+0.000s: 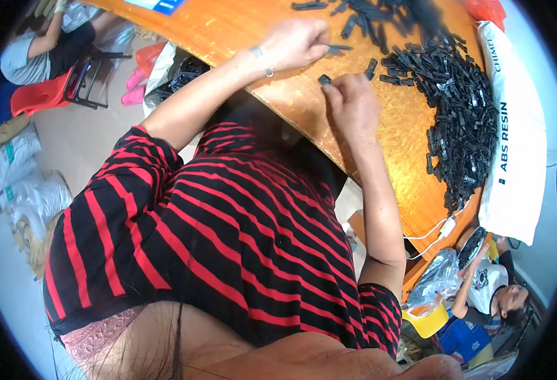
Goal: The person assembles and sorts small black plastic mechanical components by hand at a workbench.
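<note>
My left hand (296,45) is closed over the wooden table, its thumb and fingers pinching a small, slim black plastic part (341,47). Nearer to me and further right, my right hand (356,109) is slightly blurred. Between its thumb and forefinger sits another small black plastic part (324,80). A similar black piece (371,68) shows just beyond the right knuckles; whether the hand touches it I cannot tell. To the right of this hand spreads a large heap of black plastic parts (462,114). More loose black parts (370,16) lie at the far edge of the view, partly blurred.
A white printed sack (512,139) borders the heap on the right. A white cable (446,228) hangs by the table's (278,92) right corner. Below the left edge stands an open bag of black parts (180,79). Co-workers sit at far left, near a red chair (41,92), and lower right.
</note>
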